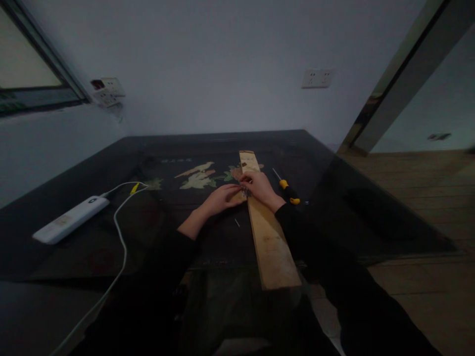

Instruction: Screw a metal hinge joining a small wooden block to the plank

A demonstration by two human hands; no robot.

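Note:
A long wooden board (273, 247) lies lengthwise on the dark table, its near end sticking out over the front edge. Around a small metal piece (245, 192) on the board, both hands come together; the dim light hides its exact kind. My left hand (222, 199) reaches in from the left, fingers closed at the piece's side. Over the board, my right hand (259, 187) pinches at the top of the same piece with thumb and fingertips. A thin screw or nail (237, 223) lies left of the board. To the right rests a yellow-and-black screwdriver (288, 191).
On the table's left is a white power strip (70, 220) with a white cable (120, 237) trailing off the front edge. A yellow tag (134, 188) hangs on the cable. The table (356, 173) has a bird-and-flower picture and stands against a wall with sockets (318, 78).

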